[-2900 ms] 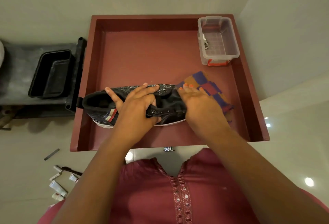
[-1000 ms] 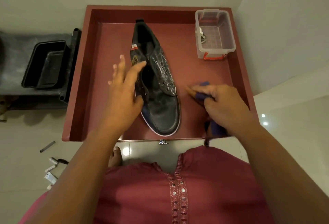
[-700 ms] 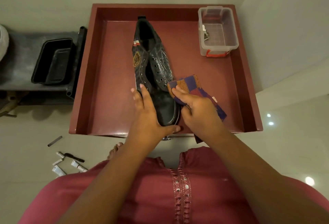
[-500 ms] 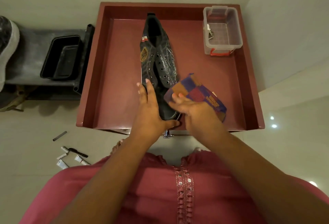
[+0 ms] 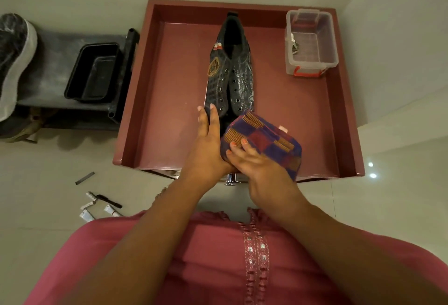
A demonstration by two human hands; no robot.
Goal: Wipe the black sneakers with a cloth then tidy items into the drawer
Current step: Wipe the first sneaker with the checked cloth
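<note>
— Inside the maroon drawer (image 5: 155, 91), where does the black sneaker (image 5: 230, 71) lie?
— Lengthwise down the middle, toe toward the person.
— And the hands?
— The left hand (image 5: 208, 149) rests flat along the toe's left side, fingers straight. The right hand (image 5: 254, 161) presses the checked cloth (image 5: 264, 137) onto the toe, fingers flat.
— Anything else?
— A clear plastic box (image 5: 311, 42) sits in the far right corner.

Sneakers I count: two, one black sneaker (image 5: 229, 71) in the drawer (image 5: 169, 110), a second sneaker (image 5: 14, 62) at the left edge
Cloths: one checked cloth (image 5: 264, 138)
Clear boxes: one clear box (image 5: 311, 42)
Black trays: one black tray (image 5: 94, 73)
</note>
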